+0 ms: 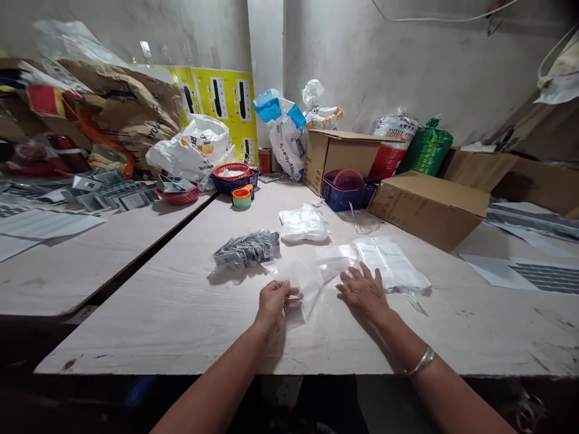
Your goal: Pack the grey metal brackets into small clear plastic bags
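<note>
My left hand (275, 304) is closed on the near left edge of a clear plastic bag (302, 274), its thumb on top. The bag lies loosely over the pale table, stretching toward my right hand (364, 292). That hand is open, fingers spread and palm down, beside the near left edge of a stack of flat clear bags (389, 262). Whether its fingertips touch the bags I cannot tell. Left of the bag sits a row of grey parts in clear wrapping (246, 250). Behind it rests a bundle of folded white plastic bags (304, 223).
At the back stand a blue basket (344, 198), an open cardboard box (427, 205) and a tape roll in a dispenser (242, 198). Grey metal parts (117, 191) and a red basket (178, 194) occupy the left table, across a dark gap. Printed sheets (520, 271) lie right.
</note>
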Motion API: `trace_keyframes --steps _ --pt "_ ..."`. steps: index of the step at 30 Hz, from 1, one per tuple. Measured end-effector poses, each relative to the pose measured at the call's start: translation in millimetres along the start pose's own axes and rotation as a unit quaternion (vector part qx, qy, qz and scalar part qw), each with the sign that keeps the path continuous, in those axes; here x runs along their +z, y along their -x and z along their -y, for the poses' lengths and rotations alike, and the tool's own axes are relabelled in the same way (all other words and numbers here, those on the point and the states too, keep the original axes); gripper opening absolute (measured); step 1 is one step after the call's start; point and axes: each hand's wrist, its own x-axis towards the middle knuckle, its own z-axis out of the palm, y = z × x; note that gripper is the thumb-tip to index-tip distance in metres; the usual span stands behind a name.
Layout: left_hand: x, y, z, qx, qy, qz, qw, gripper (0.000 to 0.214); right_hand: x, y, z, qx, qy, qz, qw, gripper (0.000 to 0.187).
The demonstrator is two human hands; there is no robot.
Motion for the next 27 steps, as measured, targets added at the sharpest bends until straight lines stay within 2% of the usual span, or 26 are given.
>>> trace_keyframes --steps 4,7,10,13,15,18,20,22,23,25,26,27 --pt "-13.0 9 -5 -0.028 -0.003 0.036 0.999 0.02 7 -14 -31 0.041 0.017 0.034 0.998 0.036" --pt "-22.3 14 -5 -0.048 -0.007 0.054 0.997 0.026 7 -20 -40 0.06 0.015 0.037 0.997 0.04" --pt "-32.7 16 -9 -0.05 -0.029 0.093 0.994 0.033 -1 -21 -33 0.085 0.029 0.002 0.996 0.038" --pt "-40.4 17 -25 -0.044 -0.113 0.162 0.979 0.036 -18 -22 -13 0.039 -0.002 -0.026 0.999 0.044" --pt "-39.8 17 -43 -0.039 -0.196 0.231 0.952 0.036 -36 -25 6 -0.035 -0.056 -0.039 0.997 0.056" --pt "-26.6 14 -74 -0.029 -0.312 0.334 0.889 0.041 -65 -31 36 -0.122 -0.118 -0.082 0.982 0.074" --pt "-11.6 11 -93 -0.052 -0.387 0.401 0.829 0.044 -80 -36 53 -0.228 -0.186 -0.048 0.955 0.084" --pt "4.1 8 -106 -0.075 -0.449 0.453 0.766 0.042 -86 -37 64 -0.274 -0.276 0.007 0.921 0.084" --pt "10.8 5 -111 -0.078 -0.475 0.469 0.741 0.039 -85 -37 68 -0.263 -0.324 0.039 0.908 0.075" --pt "19.8 -1 -118 -0.039 -0.523 0.458 0.718 0.03 -75 -35 72 -0.18 -0.418 0.095 0.885 0.044" --pt "21.7 -4 -121 0.014 -0.549 0.427 0.718 0.026 -68 -34 72 -0.117 -0.466 0.119 0.869 0.029" --pt "21.8 -7 -122 0.088 -0.575 0.372 0.724 0.023 -59 -32 71 -0.034 -0.522 0.135 0.842 0.019"
